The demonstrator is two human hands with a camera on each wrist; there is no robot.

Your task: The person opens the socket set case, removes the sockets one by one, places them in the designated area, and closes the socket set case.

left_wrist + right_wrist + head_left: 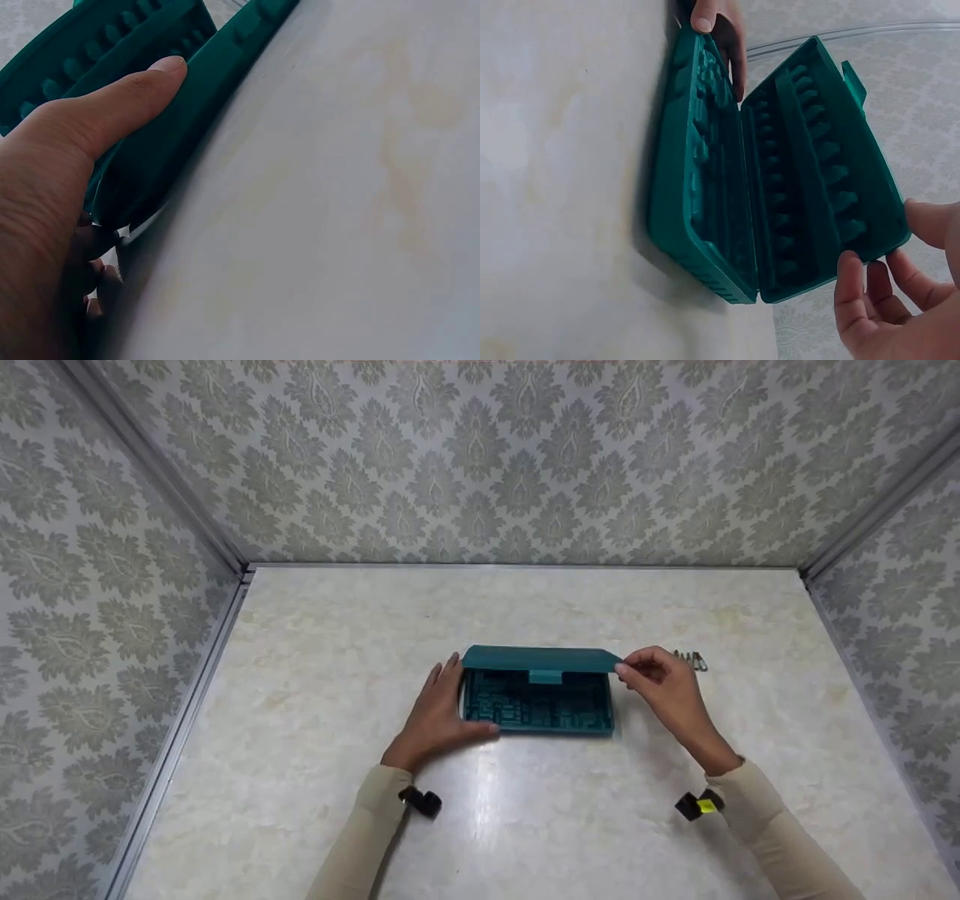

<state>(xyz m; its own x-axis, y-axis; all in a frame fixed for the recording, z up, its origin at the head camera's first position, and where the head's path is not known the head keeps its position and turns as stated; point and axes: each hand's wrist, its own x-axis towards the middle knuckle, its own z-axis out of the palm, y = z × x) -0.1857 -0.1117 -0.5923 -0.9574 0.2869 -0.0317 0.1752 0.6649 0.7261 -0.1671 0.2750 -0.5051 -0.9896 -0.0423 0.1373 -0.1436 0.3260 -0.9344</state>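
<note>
A green plastic case (pixel 555 730) lies on the table with its hinged lid (pixel 536 658) partly raised. Moulded slots line the base and lid; in the right wrist view the lid's inside (pixel 802 165) shows rows of notches holding nothing. My left hand (pixel 439 720) holds the case's left end, thumb (pixel 135 101) over the front rim and fingers along the side, partly hidden in the left wrist view. At the lid's right front corner, my right hand (pixel 667 690) pinches the edge between thumb and fingers. The latch tab (pixel 546 676) hangs at the lid's front middle.
Several small metal pieces (pixel 691 660) lie in a row just beyond the right hand, too small to identify. The pale marbled table (pixel 322 660) is bounded by patterned panels (pixel 480 457) at the back and sides.
</note>
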